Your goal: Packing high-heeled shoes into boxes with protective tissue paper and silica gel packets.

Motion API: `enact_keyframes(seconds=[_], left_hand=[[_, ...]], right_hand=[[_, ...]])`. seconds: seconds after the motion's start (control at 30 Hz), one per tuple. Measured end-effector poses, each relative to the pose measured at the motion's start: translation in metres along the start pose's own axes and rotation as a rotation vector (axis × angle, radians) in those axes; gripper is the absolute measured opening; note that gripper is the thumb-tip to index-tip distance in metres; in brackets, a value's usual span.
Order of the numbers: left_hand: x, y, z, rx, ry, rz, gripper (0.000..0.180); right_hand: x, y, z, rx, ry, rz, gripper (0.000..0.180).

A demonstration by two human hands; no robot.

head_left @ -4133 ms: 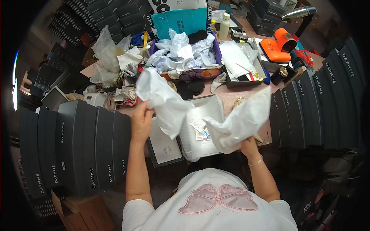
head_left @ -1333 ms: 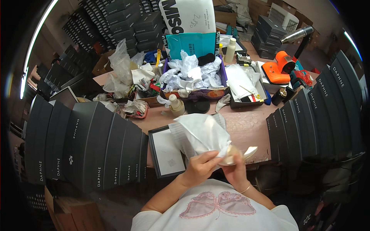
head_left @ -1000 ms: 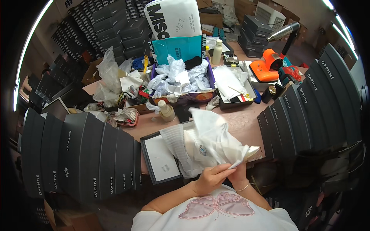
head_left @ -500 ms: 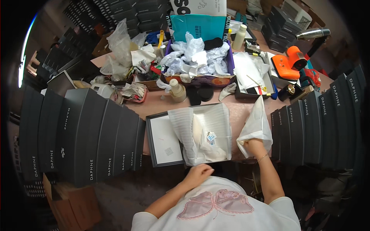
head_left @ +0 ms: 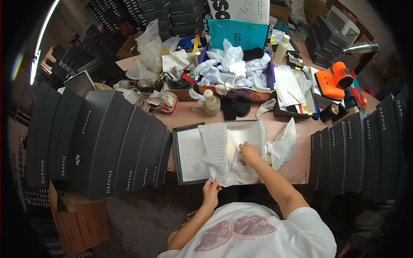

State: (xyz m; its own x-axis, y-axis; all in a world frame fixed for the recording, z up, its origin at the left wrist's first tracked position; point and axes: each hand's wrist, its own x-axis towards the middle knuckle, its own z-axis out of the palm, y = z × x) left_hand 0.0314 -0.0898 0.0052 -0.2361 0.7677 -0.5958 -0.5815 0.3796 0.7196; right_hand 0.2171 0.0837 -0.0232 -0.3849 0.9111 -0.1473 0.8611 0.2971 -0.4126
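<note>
Box (head_left: 241,121) lies uncovered on the table (head_left: 183,114), near the person, and serves as centre for the clock directions below. Its lid (head_left: 189,157) rests inside up at nine o'clock, just beside it. White liner (head_left: 213,148) is folded out over the nine o'clock wall, partly covering the lid. Within, a pale item (head_left: 231,145), possibly a shoe, lies lengthwise at about ten o'clock, partly covered by white wrapping. Left hand (head_left: 211,193) is at seven o'clock, thumb and fingers together, apparently clamped on the liner's near corner. Right hand (head_left: 249,155) is inside the box, slightly toward three o'clock, fingertips bent down over the contents; whether they grip anything cannot be told, since the hand covers the spot. A paper bundle (head_left: 283,144) sits outside at three o'clock, near the right hand; a pale edge shows at its base, nature undetermined. A bottle (head_left: 211,104) stands upright at eleven o'clock. Judged step: arranging the box's contents, with the left hand steadying the liner. In this inspector's judgement, the next move calls for lifting the right fingers free without dragging the wrapping, the left hand keeping the corner steady, and enough bare room toward three o'clock to take the bundle.
</note>
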Motion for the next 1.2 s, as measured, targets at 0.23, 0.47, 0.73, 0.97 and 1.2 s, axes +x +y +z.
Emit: enact_keyframes(seconds=[0.23, 0.47, 0.73, 0.97, 1.2], left_hand=[[-0.022, 0.011, 0.012, 0.405, -0.075, 0.404, 0.017], [-0.006, 0.039, 0.018, 0.153, -0.046, 0.383, 0.014], [0.014, 0.036, 0.061, 1.069, -0.868, 0.660, 0.026], [0.056, 0.039, 0.086, 1.640, -0.576, 1.027, 0.060], [0.090, -0.013, 0.132, 2.161, -0.697, 0.605, 0.081]], right_hand=[[-0.023, -0.017, -0.052, 0.098, -0.103, 0.108, 0.047], [-0.078, -0.017, 0.044, 0.212, 0.048, 0.096, 0.041], [-0.085, 0.029, 0.109, 0.082, 0.103, -0.136, 0.043], [-0.087, 0.032, -0.091, -0.286, 0.505, 0.212, 0.029], [-0.124, 0.078, -0.114, 0.250, 0.618, 0.350, 0.015]])
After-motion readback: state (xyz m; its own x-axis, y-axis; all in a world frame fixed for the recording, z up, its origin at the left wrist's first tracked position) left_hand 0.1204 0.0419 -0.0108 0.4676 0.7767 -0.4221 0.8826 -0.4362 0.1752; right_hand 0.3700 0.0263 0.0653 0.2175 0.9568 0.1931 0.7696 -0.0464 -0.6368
